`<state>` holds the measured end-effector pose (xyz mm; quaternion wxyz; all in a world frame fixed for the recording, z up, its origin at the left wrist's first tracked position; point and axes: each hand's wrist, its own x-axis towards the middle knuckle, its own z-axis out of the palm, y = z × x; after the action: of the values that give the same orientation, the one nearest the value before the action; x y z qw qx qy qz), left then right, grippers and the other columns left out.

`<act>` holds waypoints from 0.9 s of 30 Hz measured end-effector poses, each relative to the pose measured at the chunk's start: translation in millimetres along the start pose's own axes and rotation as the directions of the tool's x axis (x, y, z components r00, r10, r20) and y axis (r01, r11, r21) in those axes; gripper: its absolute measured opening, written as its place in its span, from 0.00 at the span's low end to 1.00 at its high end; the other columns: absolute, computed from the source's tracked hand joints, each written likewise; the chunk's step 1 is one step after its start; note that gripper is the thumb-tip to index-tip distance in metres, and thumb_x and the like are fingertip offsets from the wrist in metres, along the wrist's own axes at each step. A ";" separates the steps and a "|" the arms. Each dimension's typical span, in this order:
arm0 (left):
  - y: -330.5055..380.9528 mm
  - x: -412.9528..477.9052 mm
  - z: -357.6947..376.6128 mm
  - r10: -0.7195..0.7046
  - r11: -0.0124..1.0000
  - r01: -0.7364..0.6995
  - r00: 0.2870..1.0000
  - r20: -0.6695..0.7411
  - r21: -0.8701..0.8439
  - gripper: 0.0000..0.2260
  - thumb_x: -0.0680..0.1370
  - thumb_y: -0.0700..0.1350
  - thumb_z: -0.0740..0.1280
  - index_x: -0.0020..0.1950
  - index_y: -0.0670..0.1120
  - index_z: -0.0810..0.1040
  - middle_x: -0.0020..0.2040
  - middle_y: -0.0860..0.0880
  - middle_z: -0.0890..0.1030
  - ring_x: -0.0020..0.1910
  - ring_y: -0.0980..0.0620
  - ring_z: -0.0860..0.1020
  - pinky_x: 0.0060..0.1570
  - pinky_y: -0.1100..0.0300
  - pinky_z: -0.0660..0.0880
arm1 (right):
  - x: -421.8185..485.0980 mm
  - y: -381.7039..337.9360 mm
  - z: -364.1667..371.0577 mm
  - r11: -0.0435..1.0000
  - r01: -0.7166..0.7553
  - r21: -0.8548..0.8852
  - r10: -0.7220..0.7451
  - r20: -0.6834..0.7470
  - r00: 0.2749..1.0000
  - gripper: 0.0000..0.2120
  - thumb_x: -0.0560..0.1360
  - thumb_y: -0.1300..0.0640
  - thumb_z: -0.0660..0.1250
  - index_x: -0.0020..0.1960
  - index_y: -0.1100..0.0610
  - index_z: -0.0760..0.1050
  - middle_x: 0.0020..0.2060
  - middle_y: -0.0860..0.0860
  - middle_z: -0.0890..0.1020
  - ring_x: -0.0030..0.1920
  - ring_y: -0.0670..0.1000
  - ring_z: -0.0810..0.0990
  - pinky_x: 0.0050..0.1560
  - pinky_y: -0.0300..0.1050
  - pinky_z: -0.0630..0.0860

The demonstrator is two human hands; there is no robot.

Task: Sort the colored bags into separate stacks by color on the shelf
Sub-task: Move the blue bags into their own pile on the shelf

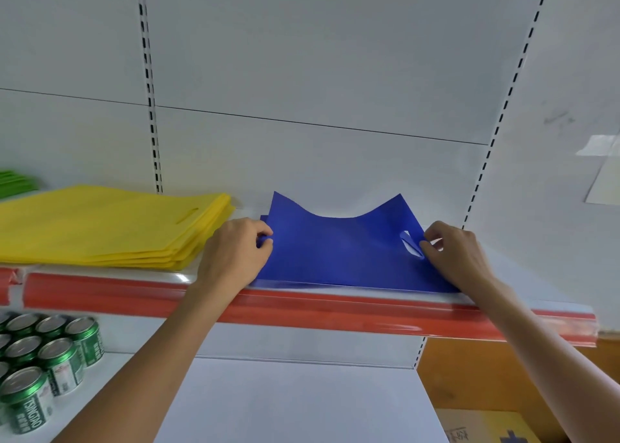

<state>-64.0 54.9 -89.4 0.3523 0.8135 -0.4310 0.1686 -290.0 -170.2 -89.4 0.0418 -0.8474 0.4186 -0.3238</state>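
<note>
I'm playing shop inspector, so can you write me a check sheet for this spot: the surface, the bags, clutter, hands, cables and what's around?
Surface: white shelf with a red front strip.
Job's things: blue bag, far corners curled up, lying over another blue layer; yellow stack to its left; green bags at the far left.
Clutter: nothing seen.
Grippers: left hand pinches the blue bag's left edge; right hand pinches its right edge by the handle slot.
Cables: nothing seen.
Surroundings: white back panel with slotted uprights; green cans on the lower shelf; cardboard box at lower right.
</note>
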 end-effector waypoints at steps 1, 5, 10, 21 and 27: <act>-1.2 0.3 0.3 0.002 0.999 -0.001 0.999 0.034 -0.037 0.09 0.76 0.43 0.66 0.55 0.46 0.81 0.51 0.48 0.83 0.47 0.51 0.79 0.43 0.60 0.73 | -0.1 -0.3 -0.6 1.000 0.002 0.007 -0.002 0.005 1.000 0.04 0.74 0.60 0.64 0.47 0.56 0.76 0.47 0.55 0.81 0.47 0.58 0.78 0.43 0.47 0.71; -2.6 4.3 -0.6 0.000 0.989 0.029 0.981 0.194 -0.147 0.10 0.75 0.46 0.68 0.55 0.47 0.81 0.54 0.51 0.81 0.44 0.58 0.73 0.46 0.67 0.67 | 2.2 -4.0 -10.4 0.999 -0.030 0.024 0.029 0.010 1.000 0.06 0.76 0.61 0.60 0.50 0.59 0.75 0.48 0.58 0.79 0.48 0.60 0.76 0.41 0.46 0.67; 0.6 5.7 -0.7 0.000 0.992 0.032 0.967 0.255 -0.119 0.11 0.76 0.46 0.67 0.57 0.46 0.80 0.58 0.50 0.80 0.49 0.56 0.74 0.50 0.67 0.67 | 10.5 -7.6 -19.6 0.982 -0.155 0.106 0.136 0.168 0.976 0.10 0.76 0.56 0.63 0.54 0.60 0.69 0.49 0.58 0.77 0.43 0.57 0.73 0.35 0.45 0.65; 13.7 14.4 -27.5 0.136 0.990 -0.141 0.969 0.207 0.011 0.20 0.80 0.51 0.59 0.69 0.46 0.70 0.68 0.50 0.72 0.67 0.51 0.68 0.63 0.59 0.65 | 19.8 -34.5 -49.4 0.973 -0.137 -0.187 0.157 0.099 0.983 0.17 0.74 0.55 0.64 0.63 0.50 0.71 0.51 0.55 0.78 0.45 0.57 0.74 0.41 0.45 0.68; -36.6 30.5 -91.4 0.155 0.984 -0.146 0.984 0.086 -0.100 0.18 0.78 0.50 0.62 0.67 0.47 0.73 0.66 0.51 0.74 0.65 0.52 0.70 0.63 0.58 0.66 | 7.2 -99.9 -71.7 0.987 -0.093 -0.132 0.090 -0.027 0.996 0.13 0.73 0.56 0.65 0.57 0.53 0.75 0.54 0.54 0.79 0.47 0.57 0.73 0.44 0.47 0.68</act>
<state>-13.8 116.7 -24.0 0.3558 0.7682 -0.5145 0.1363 -260.5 -96.6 4.9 -0.0043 -0.8249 0.4780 -0.3018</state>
